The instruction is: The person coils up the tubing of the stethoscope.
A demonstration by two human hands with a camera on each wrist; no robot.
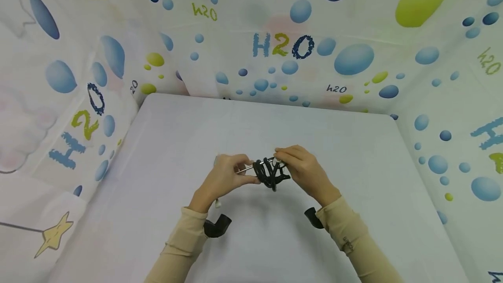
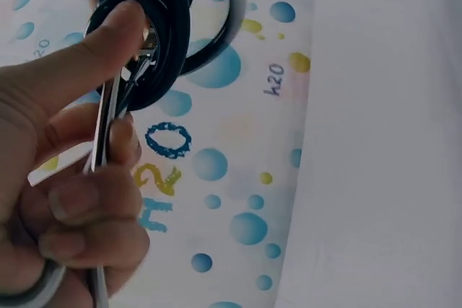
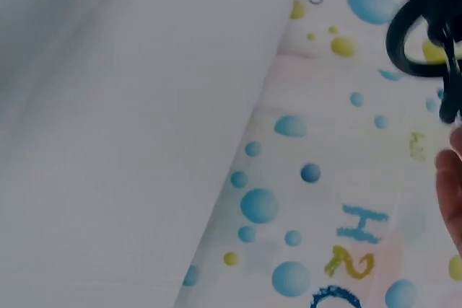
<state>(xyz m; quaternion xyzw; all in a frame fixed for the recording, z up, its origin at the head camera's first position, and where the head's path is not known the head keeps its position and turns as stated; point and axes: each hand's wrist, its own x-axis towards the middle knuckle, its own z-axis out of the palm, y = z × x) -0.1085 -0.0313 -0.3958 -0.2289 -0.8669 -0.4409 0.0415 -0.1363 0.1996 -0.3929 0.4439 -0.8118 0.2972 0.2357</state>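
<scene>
A stethoscope with its black tubing [image 1: 271,174] wound in several loops is held above the table between both hands. My left hand [image 1: 229,171] grips its metal tubes [image 2: 105,128], fingers curled round them and thumb against the black loops. Pale ear tips [image 1: 218,203] stick out beside the left wrist. On the other side, my right hand [image 1: 304,167] pinches the far end of the bundle with thumb and fingers, hiding part of it. In the right wrist view only fingertips [image 3: 449,185] and a black loop [image 3: 404,34] show at the edge.
A white table [image 1: 177,130] lies below the hands. Behind it and on both sides hangs a white sheet [image 1: 235,21] printed with blue and green drops and lettering. Black mounts [image 1: 218,226] sit at both wrists.
</scene>
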